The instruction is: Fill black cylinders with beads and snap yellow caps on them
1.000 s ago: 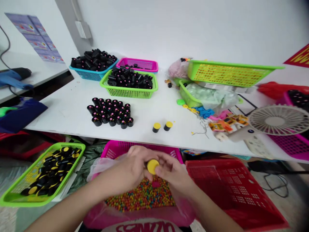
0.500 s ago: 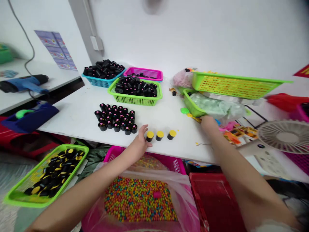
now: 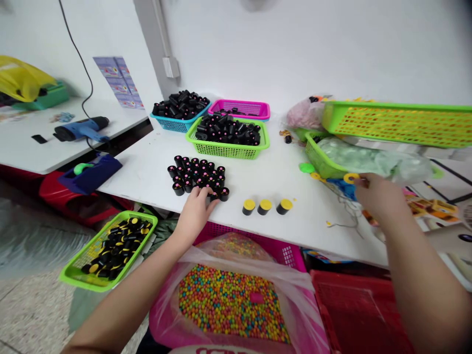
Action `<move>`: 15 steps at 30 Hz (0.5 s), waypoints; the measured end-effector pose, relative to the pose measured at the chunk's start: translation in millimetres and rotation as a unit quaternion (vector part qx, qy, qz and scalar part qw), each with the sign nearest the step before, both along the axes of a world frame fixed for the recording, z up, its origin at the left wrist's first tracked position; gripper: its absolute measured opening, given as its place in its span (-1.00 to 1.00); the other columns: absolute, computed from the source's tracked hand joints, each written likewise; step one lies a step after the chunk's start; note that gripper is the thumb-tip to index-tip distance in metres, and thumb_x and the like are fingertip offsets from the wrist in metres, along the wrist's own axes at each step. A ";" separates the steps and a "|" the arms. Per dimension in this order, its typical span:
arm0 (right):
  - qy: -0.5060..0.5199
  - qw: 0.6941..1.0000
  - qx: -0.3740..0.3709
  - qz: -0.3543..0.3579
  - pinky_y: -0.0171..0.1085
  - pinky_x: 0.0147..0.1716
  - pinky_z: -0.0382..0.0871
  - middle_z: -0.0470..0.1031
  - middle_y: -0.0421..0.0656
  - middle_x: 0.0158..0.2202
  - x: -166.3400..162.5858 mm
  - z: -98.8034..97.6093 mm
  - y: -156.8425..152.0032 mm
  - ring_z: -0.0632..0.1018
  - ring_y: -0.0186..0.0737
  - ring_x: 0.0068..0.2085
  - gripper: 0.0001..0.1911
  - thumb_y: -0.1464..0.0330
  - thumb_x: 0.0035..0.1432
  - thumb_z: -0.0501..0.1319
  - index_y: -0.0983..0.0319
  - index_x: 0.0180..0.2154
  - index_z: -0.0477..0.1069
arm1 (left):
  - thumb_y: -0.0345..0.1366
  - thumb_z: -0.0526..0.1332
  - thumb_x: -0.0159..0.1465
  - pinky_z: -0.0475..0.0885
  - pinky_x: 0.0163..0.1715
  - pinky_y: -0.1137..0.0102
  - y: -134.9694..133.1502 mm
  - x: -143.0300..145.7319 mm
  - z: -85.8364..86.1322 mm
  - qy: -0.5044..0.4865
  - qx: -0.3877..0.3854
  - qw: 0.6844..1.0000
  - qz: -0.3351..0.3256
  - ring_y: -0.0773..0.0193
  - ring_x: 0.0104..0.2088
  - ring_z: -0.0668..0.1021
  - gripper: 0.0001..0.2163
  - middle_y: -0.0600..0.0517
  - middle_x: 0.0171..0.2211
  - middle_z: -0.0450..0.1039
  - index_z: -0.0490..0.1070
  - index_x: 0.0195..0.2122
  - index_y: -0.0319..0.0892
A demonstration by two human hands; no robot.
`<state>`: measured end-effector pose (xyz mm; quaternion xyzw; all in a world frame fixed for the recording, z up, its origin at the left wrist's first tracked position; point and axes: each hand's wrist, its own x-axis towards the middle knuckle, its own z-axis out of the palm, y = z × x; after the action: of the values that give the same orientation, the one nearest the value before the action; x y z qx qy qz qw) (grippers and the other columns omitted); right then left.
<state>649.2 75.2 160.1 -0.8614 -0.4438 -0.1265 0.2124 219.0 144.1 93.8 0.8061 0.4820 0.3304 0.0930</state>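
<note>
A cluster of small black tubes (image 3: 199, 173) with pink spots on top stands upright on the white table. My left hand (image 3: 194, 210) is at its front edge, thumb and fingers closed around one black tube that they partly hide. Out to the right, my right hand (image 3: 379, 195) pinches a round yellow cap (image 3: 351, 178) with a hole in its middle, in front of the small green basket (image 3: 324, 160). Between the hands, three black tubes with yellow caps (image 3: 264, 206) stand in a row.
Baskets of black tubes (image 3: 226, 132) stand at the back. Below the table edge are an open bag of colourful balls (image 3: 232, 305), a red crate (image 3: 354, 314) and a green basket of yellow-capped tubes (image 3: 106, 250). A blue heat gun (image 3: 83, 129) lies on the left table.
My left hand has moved left from the yellow-capped tubes to the black cluster. My right hand has come away from the small green basket with a yellow cap. The view has swung left.
</note>
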 end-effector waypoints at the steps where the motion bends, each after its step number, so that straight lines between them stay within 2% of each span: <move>1: 0.011 1.000 0.001 0.006 -0.18 -0.46 0.14 0.54 0.12 -0.42 -11.4 4.5 -7.4 0.48 -0.17 -0.47 -0.74 0.39 0.17 0.16 0.37 -0.15 0.52 | -0.26 0.20 0.30 0.41 -0.06 0.19 -1.6 -0.2 1.5 -0.004 -0.004 1.000 -0.005 0.12 -0.15 0.49 -0.85 -0.06 -0.17 0.33 0.35 -0.16 -0.18; 4: 0.133 0.986 0.041 0.090 -0.27 -0.48 0.21 0.49 -0.13 -0.49 -58.2 10.2 -33.1 0.47 -0.23 -0.49 -0.61 0.33 0.23 0.11 0.22 0.09 0.30 | -0.29 0.17 0.32 0.40 -0.08 0.22 -9.0 -4.0 4.7 -0.012 -0.020 1.000 -0.020 0.15 -0.18 0.49 -0.93 -0.02 -0.25 0.38 0.34 -0.28 -0.16; 5: 0.210 0.963 0.082 0.149 -0.29 -0.50 0.23 0.45 -0.19 -0.53 -76.5 9.7 -41.8 0.45 -0.24 -0.51 -0.57 0.32 0.23 0.13 0.21 0.12 0.22 | -0.30 0.16 0.32 0.41 -0.10 0.22 -11.5 -5.8 4.7 -0.013 -0.028 0.999 -0.021 0.15 -0.20 0.50 -0.94 -0.01 -0.28 0.39 0.33 -0.29 -0.15; 7: 0.331 0.897 0.131 0.262 -0.29 -0.51 0.24 0.38 -0.27 -0.57 -113.1 7.1 -57.1 0.41 -0.24 -0.51 -0.59 0.29 0.21 0.15 0.18 0.08 0.17 | -0.29 0.17 0.32 0.42 -0.15 0.23 -14.9 -8.4 2.8 -0.020 -0.045 0.999 -0.014 0.14 -0.24 0.52 -0.93 -0.01 -0.29 0.43 0.32 -0.24 -0.16; 9: 0.383 0.854 0.119 0.332 -0.30 -0.50 0.24 0.36 -0.29 -0.56 -145.5 3.5 -67.6 0.39 -0.26 -0.50 -0.66 0.25 0.24 0.14 0.16 0.02 0.19 | -0.25 0.22 0.29 0.43 -0.19 0.23 -15.0 -9.1 -1.0 -0.030 -0.059 0.998 0.000 0.14 -0.25 0.54 -0.81 -0.07 -0.21 0.46 0.29 -0.13 -0.18; 12: 0.423 0.822 0.079 0.372 -0.32 -0.49 0.24 0.33 -0.31 -0.56 -182.6 -2.5 -73.3 0.36 -0.30 -0.50 -0.70 0.19 0.27 0.12 0.15 -0.02 0.22 | -0.20 0.27 0.25 0.45 -0.20 0.23 -9.8 -7.1 -5.7 -0.042 -0.077 0.996 0.007 0.14 -0.26 0.57 -0.65 -0.11 -0.13 0.49 0.27 0.00 -0.19; 15: 0.476 0.792 0.040 0.381 -0.33 -0.49 0.25 0.41 -0.27 -0.52 -209.5 -9.6 -72.1 0.40 -0.31 -0.48 -0.72 0.14 0.27 0.12 0.15 -0.08 0.26 | -0.20 0.27 0.25 0.45 -0.17 0.21 -6.6 -4.6 -3.1 -0.048 -0.082 0.995 -0.008 0.12 -0.23 0.57 -0.71 -0.06 -0.21 0.52 0.34 -0.05 -0.18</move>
<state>439.7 3.1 150.6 -0.5650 -0.5733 0.3728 0.4617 214.4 137.5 90.7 0.7827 0.4962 0.3270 0.1848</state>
